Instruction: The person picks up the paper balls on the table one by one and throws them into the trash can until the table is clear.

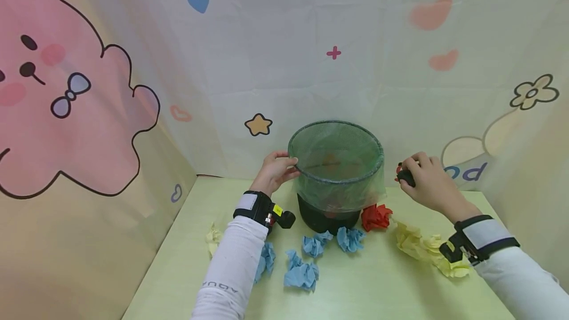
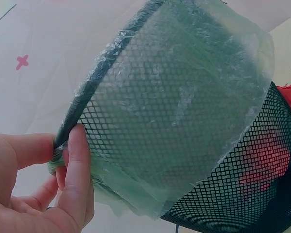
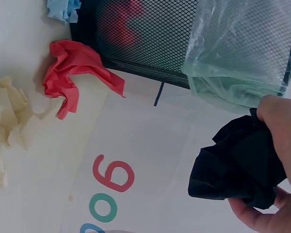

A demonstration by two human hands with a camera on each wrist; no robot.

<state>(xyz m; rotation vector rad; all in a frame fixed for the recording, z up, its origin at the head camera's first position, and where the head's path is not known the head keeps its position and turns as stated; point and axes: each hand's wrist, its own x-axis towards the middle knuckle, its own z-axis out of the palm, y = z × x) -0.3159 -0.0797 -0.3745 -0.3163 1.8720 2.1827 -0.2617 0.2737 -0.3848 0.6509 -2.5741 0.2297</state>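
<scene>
A black mesh wastebasket stands on the table, its mouth lined with a thin green plastic bag folded over the rim. My left hand pinches the rim and bag edge on the left side, thumb and fingers on either side of it in the left wrist view. Right of the basket, my right hand grips a crumpled sheet of black paper above the table. Something red shows through the mesh inside the basket.
Several crumpled blue papers lie in front of the basket. Red crumpled paper sits by its right side. Crumpled yellow papers lie at the right, another yellow piece at the left. A printed cloth hangs behind the table.
</scene>
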